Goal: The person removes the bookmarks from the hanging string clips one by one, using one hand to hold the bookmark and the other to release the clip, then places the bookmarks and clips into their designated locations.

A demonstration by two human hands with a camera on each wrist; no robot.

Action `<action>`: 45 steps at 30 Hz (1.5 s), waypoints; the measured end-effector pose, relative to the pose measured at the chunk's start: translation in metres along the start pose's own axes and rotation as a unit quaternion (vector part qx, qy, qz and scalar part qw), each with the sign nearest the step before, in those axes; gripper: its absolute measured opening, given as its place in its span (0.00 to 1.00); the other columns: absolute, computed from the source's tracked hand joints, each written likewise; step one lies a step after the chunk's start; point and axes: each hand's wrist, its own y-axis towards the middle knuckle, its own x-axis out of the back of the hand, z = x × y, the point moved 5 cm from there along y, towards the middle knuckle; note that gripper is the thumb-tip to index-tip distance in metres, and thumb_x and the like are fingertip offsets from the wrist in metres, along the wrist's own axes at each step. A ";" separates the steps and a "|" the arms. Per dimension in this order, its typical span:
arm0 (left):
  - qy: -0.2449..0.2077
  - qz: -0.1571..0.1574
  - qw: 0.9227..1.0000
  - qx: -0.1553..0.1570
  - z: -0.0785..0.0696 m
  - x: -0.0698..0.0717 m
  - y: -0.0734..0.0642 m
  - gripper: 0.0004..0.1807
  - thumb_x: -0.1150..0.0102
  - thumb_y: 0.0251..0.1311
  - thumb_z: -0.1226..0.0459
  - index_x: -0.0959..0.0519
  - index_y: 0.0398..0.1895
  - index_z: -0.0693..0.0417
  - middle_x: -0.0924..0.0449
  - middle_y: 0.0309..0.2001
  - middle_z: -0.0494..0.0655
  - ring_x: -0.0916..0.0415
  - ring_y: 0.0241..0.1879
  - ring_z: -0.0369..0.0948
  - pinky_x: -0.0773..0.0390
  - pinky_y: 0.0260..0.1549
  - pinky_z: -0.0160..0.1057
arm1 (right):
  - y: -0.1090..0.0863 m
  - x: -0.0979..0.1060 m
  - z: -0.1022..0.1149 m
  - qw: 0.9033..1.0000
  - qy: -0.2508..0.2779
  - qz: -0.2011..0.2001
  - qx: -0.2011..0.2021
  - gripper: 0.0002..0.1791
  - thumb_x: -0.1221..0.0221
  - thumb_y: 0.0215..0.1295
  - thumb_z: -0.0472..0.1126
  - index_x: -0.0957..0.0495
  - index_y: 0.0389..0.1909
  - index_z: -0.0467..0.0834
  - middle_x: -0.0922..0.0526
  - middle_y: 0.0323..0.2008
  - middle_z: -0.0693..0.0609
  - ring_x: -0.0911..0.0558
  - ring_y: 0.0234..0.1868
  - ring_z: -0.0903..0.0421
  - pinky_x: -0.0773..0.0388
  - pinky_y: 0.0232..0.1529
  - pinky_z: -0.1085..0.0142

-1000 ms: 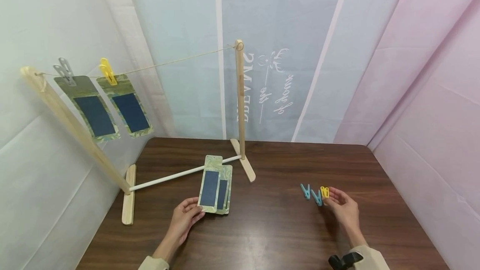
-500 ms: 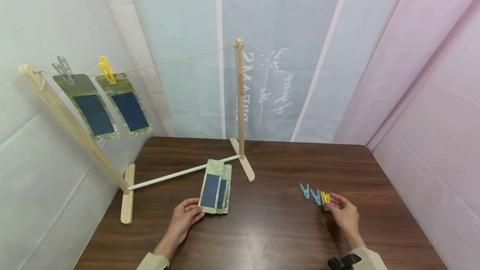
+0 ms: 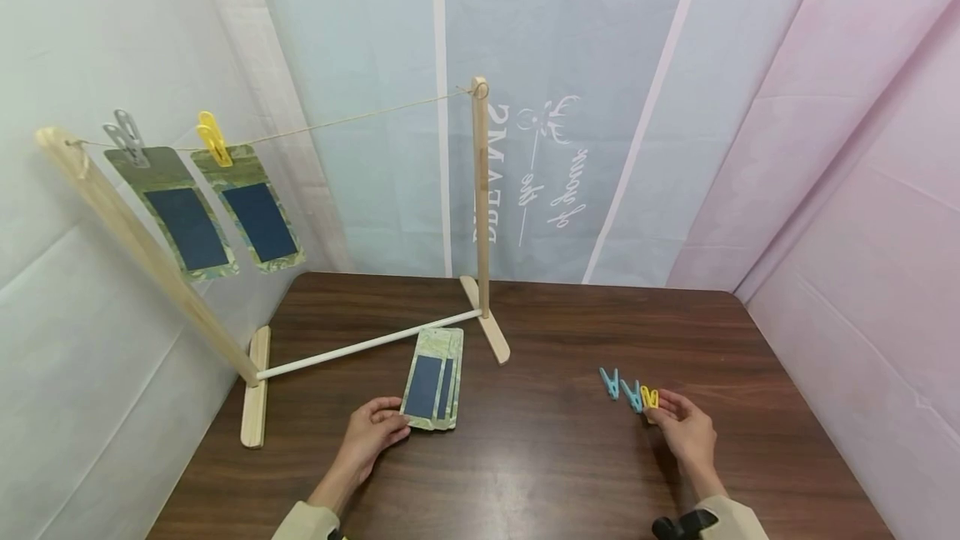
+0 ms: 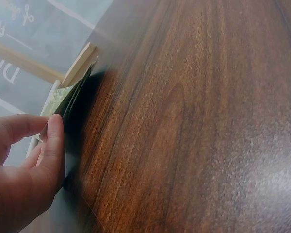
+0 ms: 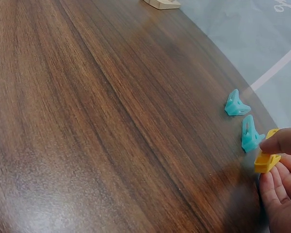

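My left hand [image 3: 367, 440] pinches the lower left corner of a green-patterned card with a dark blue panel [image 3: 423, 386]. One or more similar cards [image 3: 456, 377] lie under it, their right edges showing. In the left wrist view the card stack [image 4: 70, 97] fans slightly and slants above the wood; whether every card is in my grip I cannot tell. At the right, my right hand [image 3: 688, 432] holds a yellow clothespin [image 5: 266, 163] between thumb and fingers. Just left of it are two light blue clothespins, the nearer one [image 3: 632, 397] and the farther one [image 3: 611, 383].
A wooden stand with left post [image 3: 150, 252] and right post [image 3: 482, 207] carries a string [image 3: 360, 117]. Two similar cards hang there, one under a grey clothespin [image 3: 127, 140], one under a yellow clothespin [image 3: 214, 140]. A white bar [image 3: 337, 352] joins the feet. Fabric walls surround the brown table [image 3: 540, 457].
The top card's far end has come down, so it covers the others more closely. My right hand has drawn the yellow clothespin slightly toward me. The blue clothespins stay put.
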 end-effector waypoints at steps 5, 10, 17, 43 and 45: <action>0.013 0.010 1.000 -0.005 -0.001 -0.002 -0.001 0.23 0.42 0.56 0.81 0.33 0.56 0.80 0.22 0.31 0.55 0.20 0.29 0.42 0.16 0.32 0.36 | 0.000 0.000 0.000 1.000 0.010 -0.012 -0.002 0.22 0.33 0.55 0.34 0.23 0.51 0.30 0.18 0.43 0.35 0.23 0.28 0.70 0.27 0.21 0.79; 0.043 0.004 0.999 -0.002 -0.002 -0.002 0.000 0.22 0.38 0.54 0.80 0.30 0.53 0.79 0.22 0.29 0.51 0.21 0.26 0.40 0.16 0.28 0.35 | 0.000 0.001 0.001 1.000 0.004 -0.024 -0.001 0.21 0.33 0.54 0.34 0.22 0.49 0.30 0.17 0.41 0.36 0.23 0.27 0.69 0.26 0.20 0.78; 0.095 -0.006 0.995 0.000 -0.004 -0.004 0.002 0.18 0.35 0.52 0.78 0.25 0.47 0.76 0.23 0.28 0.51 0.22 0.25 0.39 0.17 0.25 0.34 | 0.002 0.002 0.002 1.000 -0.005 -0.027 -0.004 0.21 0.32 0.54 0.36 0.21 0.47 0.30 0.16 0.38 0.39 0.22 0.28 0.66 0.28 0.20 0.78; 0.113 -0.015 0.993 -0.003 -0.015 0.005 -0.007 0.15 0.35 0.54 0.76 0.24 0.45 0.73 0.24 0.28 0.51 0.24 0.25 0.41 0.18 0.24 0.34 | 0.001 0.002 0.001 0.999 0.001 -0.029 -0.025 0.22 0.32 0.56 0.40 0.21 0.49 0.31 0.17 0.41 0.39 0.22 0.29 0.64 0.24 0.22 0.76; 0.114 -0.015 0.993 -0.009 -0.018 0.005 -0.007 0.15 0.36 0.54 0.76 0.25 0.45 0.73 0.24 0.28 0.52 0.24 0.25 0.41 0.17 0.24 0.35 | 0.002 0.004 0.003 0.999 0.023 -0.024 -0.029 0.23 0.32 0.56 0.40 0.22 0.50 0.32 0.17 0.41 0.39 0.22 0.27 0.67 0.21 0.24 0.75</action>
